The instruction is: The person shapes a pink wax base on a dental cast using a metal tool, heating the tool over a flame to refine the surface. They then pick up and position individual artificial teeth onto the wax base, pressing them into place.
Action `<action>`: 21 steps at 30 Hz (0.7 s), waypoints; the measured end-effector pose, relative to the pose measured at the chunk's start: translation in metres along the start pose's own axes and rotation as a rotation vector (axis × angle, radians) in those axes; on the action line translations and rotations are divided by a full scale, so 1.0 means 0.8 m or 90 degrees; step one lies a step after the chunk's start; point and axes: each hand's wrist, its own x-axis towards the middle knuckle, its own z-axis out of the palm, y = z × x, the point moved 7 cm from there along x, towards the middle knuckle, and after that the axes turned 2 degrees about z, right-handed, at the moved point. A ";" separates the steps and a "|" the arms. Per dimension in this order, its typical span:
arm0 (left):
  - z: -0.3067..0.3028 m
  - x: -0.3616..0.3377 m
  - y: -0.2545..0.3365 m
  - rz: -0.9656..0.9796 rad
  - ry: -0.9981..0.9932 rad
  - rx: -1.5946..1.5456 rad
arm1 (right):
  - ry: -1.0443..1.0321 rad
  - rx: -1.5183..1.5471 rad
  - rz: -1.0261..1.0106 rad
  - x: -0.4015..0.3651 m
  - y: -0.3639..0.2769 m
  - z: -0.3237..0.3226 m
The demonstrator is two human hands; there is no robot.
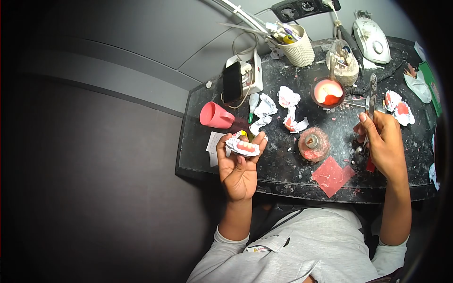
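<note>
My left hand [239, 172] holds a white plaster dental cast [243, 146] with pink wax and a row of teeth on it, fingers curled around its edges. In my right hand [384, 141] is a wax knife [373, 92], its long metal blade pointing to the back of the bench; the grip is partly hidden by the fingers. Between the hands stands a glass spirit burner [314, 144]. A pink wax sheet [329, 177] lies in front of it. Behind sits a round pan of melted red wax [328, 93].
More plaster casts [295, 120] lie mid-bench, others [400, 109] at the right. A pink mug [214, 115] lies tipped at the left near a phone [232, 82]. At the back are a tool cup [298, 47] and a white device [371, 40]. The bench edge [283, 187] runs before me.
</note>
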 end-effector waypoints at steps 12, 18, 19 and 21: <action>-0.005 0.005 0.001 0.090 -0.038 -0.064 | -0.004 0.005 0.005 0.002 0.003 0.000; 0.006 -0.003 -0.004 0.171 -0.118 0.406 | 0.011 0.030 -0.011 0.001 0.006 0.000; 0.001 -0.011 -0.017 0.182 -0.139 0.507 | 0.003 0.011 -0.004 -0.001 0.000 -0.003; 0.012 -0.022 -0.027 0.188 -0.212 0.749 | 0.007 -0.001 -0.001 -0.002 -0.003 -0.005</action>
